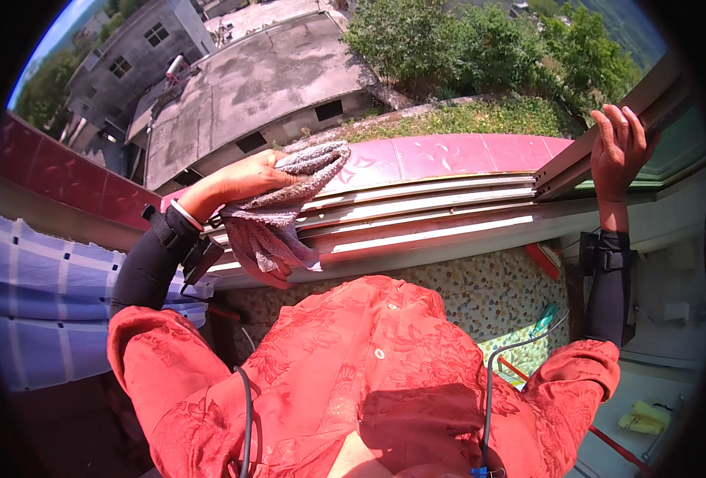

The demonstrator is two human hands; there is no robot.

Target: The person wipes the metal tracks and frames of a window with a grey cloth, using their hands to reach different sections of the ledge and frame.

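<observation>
My left hand is closed on a crumpled greyish-pink cleaning cloth. The cloth hangs over the metal window track, and its lower folds drape past the inner edge of the sill. On the far right, my right hand grips the brown frame of the sliding window sash, fingers over its edge. Beyond the track runs an outer ledge of pink tiles.
A blue checked curtain hangs at the left. Below lies a pebble-patterned floor with a red object near the wall. Outside, a drop leads to a flat concrete roof and trees.
</observation>
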